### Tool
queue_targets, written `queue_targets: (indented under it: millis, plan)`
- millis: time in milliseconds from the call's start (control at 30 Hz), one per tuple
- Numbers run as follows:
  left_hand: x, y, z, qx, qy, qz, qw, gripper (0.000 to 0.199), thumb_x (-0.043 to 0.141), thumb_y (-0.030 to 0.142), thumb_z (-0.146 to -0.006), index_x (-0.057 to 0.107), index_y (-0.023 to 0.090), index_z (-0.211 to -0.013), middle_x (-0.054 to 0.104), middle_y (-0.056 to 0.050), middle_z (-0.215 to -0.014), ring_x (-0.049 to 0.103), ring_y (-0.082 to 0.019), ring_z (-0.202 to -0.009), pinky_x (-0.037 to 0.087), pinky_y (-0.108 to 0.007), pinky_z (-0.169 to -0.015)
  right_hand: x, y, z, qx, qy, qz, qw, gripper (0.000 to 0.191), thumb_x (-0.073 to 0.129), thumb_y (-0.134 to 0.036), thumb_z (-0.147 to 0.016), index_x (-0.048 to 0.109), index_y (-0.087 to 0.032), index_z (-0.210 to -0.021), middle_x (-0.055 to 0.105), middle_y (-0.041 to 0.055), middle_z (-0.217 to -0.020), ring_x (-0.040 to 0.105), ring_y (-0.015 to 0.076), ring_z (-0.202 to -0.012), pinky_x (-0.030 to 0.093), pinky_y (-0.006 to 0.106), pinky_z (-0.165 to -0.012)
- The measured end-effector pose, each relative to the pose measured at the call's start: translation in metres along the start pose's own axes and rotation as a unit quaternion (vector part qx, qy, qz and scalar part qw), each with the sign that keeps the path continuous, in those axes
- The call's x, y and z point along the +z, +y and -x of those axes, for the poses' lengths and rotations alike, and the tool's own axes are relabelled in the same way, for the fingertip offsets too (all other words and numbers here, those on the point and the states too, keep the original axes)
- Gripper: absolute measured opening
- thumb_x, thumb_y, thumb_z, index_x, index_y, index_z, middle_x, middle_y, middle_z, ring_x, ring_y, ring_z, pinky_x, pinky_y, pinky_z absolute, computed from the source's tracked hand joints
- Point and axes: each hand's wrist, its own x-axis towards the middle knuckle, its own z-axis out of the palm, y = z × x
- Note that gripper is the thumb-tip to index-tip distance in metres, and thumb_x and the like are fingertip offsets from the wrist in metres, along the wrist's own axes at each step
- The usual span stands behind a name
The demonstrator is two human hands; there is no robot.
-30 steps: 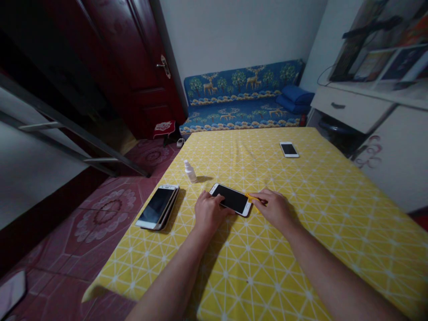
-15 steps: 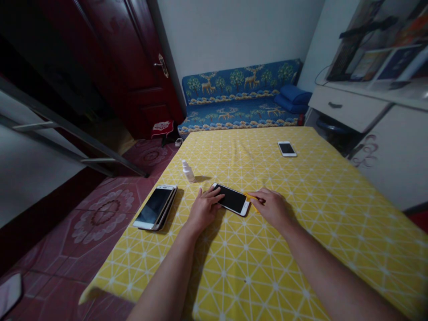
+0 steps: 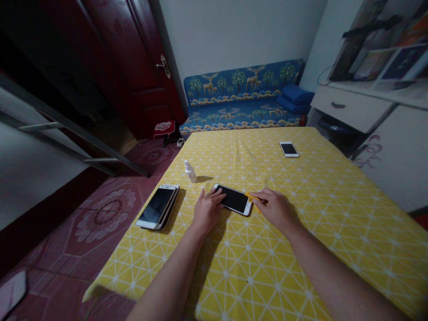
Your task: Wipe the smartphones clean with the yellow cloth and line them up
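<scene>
A white phone with a dark screen [image 3: 236, 200] lies flat in front of me, tilted slightly across the yellow tablecloth [image 3: 240, 263]. My left hand [image 3: 207, 208] rests on its left end, fingers spread over the screen. At its right end, my right hand [image 3: 272, 205] pinches a thin orange item [image 3: 253, 196], perhaps a cloth, which touches the phone's lower bezel. Just beyond my left hand stands a small white bottle [image 3: 190, 171]. Left of that hand is a stack of phones [image 3: 156, 207], the top one white with a dark screen.
Another white phone [image 3: 289, 149] lies near the table's far right. Beyond the table are a blue patterned sofa [image 3: 234, 107] and a small red-topped stool [image 3: 164, 127]. A white cabinet [image 3: 351, 104] stands at the right, a metal ladder [image 3: 72, 138] at the left.
The whole view has shifted slightly, with things appearing a little farther right. Both hands keep their places at the phone, the orange item still in my right fingers.
</scene>
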Motion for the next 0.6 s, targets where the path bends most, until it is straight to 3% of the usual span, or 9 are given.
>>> queue_targets:
  millis: [367,600]
  plan:
    - [-0.002,0.017,0.005,-0.010,0.026,-0.071,0.997,0.036,0.068,0.017,-0.085,0.070,0.026,-0.120,0.065,-0.007,-0.135,0.061,-0.029,-0.126,0.037,-0.055,-0.117,0.004,0.002,0.000,-0.003,0.013,-0.011,1.000,0.027,0.057,-0.025,-0.088,0.079,-0.031,-0.104,0.070,0.0022,-0.086,0.063,0.0158,-0.074,0.044,0.028,-0.066]
    - [-0.005,0.033,0.008,-0.069,0.025,-0.121,0.990,0.027,0.074,0.035,-0.084,0.075,0.025,-0.108,0.075,-0.009,-0.117,0.073,-0.031,-0.097,0.054,-0.044,-0.088,0.007,0.003,-0.001,-0.034,0.026,-0.017,0.999,0.028,0.059,-0.015,-0.082,0.079,-0.027,-0.097,0.071,0.0022,-0.087,0.063,0.0161,-0.076,0.045,0.029,-0.071]
